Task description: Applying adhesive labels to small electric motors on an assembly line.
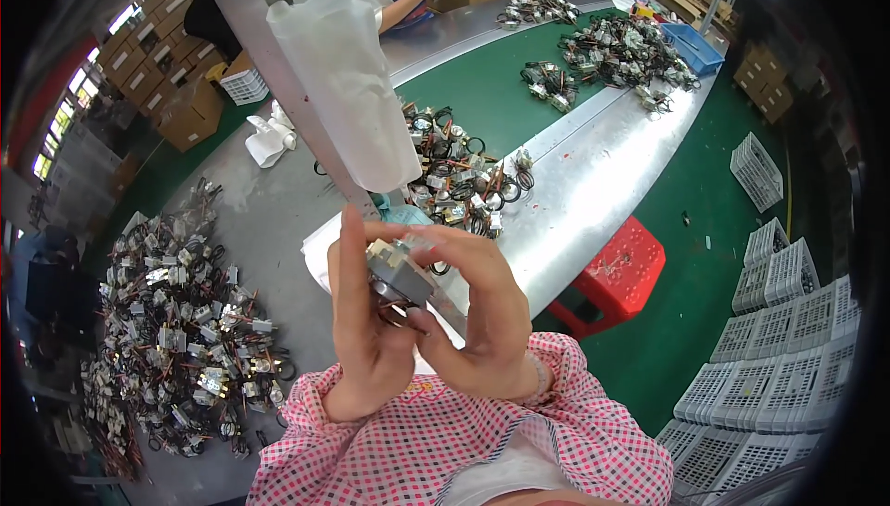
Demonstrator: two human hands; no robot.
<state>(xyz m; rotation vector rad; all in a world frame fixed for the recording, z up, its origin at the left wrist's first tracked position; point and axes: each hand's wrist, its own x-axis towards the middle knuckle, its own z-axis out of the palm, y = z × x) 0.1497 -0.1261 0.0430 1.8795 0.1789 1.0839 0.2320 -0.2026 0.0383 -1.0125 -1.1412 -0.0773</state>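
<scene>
Gripped between left hand (366, 339) and right hand (482, 320), the small metal motor part (400, 274) should be kept steady above the desk (593, 172).

Position: one head-worn fisheye camera, above the person's own chest.
Facing: downward and forward, over the long metal surface (593, 181).
Nearness: close to both hands, left hand (371, 339) and right hand (487, 320), at lower centre.
Distortion: straight edges bend toward the rim.

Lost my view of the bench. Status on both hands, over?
Left hand and right hand both gripping one small grey motor part, held up above the table. Part piles left and ahead. Nothing in the way.
</scene>
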